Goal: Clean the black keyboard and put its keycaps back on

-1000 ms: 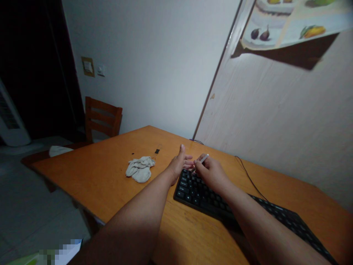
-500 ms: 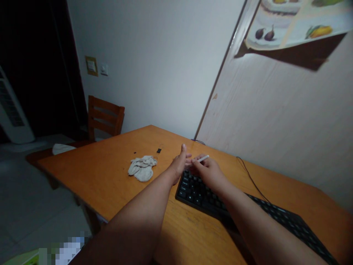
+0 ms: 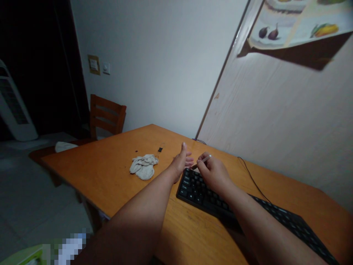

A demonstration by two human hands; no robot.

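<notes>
A black keyboard (image 3: 204, 197) lies across the orange wooden table (image 3: 110, 173), running towards the lower right. My right hand (image 3: 213, 173) is above its far left end, fingers pinched on a thin white stick (image 3: 204, 159) whose tip points down at the keys. My left hand (image 3: 180, 163) rests at the keyboard's far left corner, thumb raised, fingers curled towards the right hand; whether they hold anything is hidden. A crumpled beige cloth (image 3: 143, 166) lies on the table to the left of my left hand.
A thin cable (image 3: 249, 173) runs from the keyboard along the wall. A wooden chair (image 3: 107, 117) stands at the table's far end. Small dark bits (image 3: 160, 149) lie near the cloth. A white appliance (image 3: 12, 106) stands at the left.
My right hand has tilted the white stick down towards the keys and shifted slightly right. The camera view has drifted a little; the left hand stays by the keyboard corner.
</notes>
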